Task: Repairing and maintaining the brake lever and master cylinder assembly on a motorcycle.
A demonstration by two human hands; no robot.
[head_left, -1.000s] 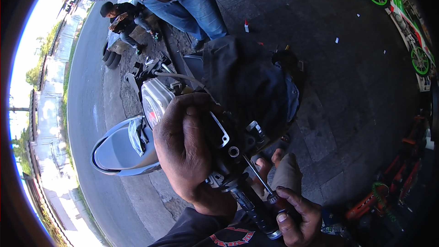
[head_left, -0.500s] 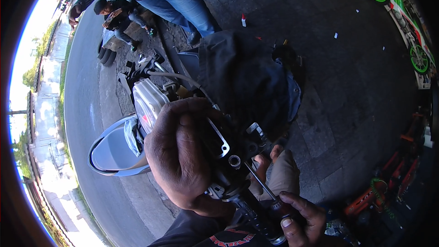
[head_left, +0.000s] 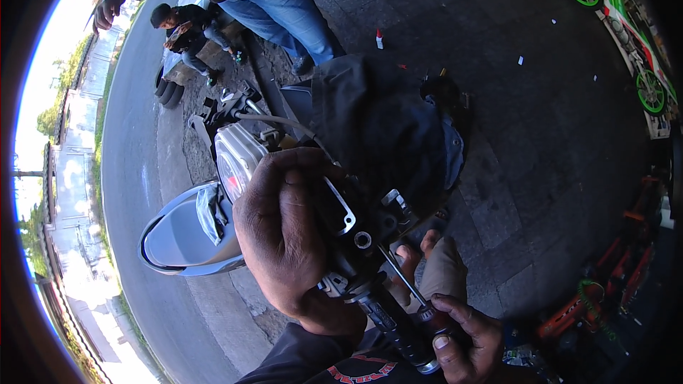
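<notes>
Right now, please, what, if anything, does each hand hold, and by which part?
The right hand holds a screwdriver by its handle; what the left hand holds, if anything, is hidden.

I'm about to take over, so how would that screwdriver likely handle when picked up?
The screwdriver should feel stiff, since its thin shaft looks straight and metallic. Its handle is probably the heavier end, being clearly thicker than the shaft. It might roll if set down, as the handle seems rounded, though the right hand hides part of it.
</notes>
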